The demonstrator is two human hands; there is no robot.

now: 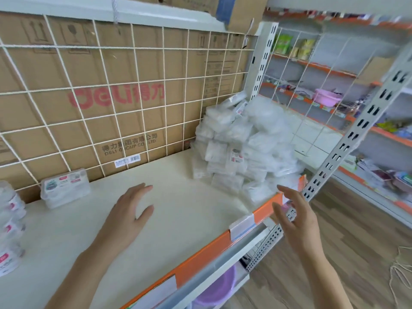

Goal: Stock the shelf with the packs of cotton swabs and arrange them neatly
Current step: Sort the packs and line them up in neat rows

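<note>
Well, your shelf [178, 208] was one cream board with an orange front edge, backed by a rope net [138, 82] and one big cardboard box [116, 63]. More shelves [334, 71] stood blurred to the right, over a wood floor [347, 248]. One heap of cotton swab packs [240, 148] filled the back right corner. Its clear bags blurred together, so no count was possible. A stack of packs [9, 226] at the left edge was cut off by the frame. One lidded box [64, 188] sat near the back left corner. Your left hand [129, 210] hovered above the shelf's middle, fingers loosely spread, holding nothing. Your right hand [294, 217], over the front edge beside the heap, was spread and empty too.
</note>
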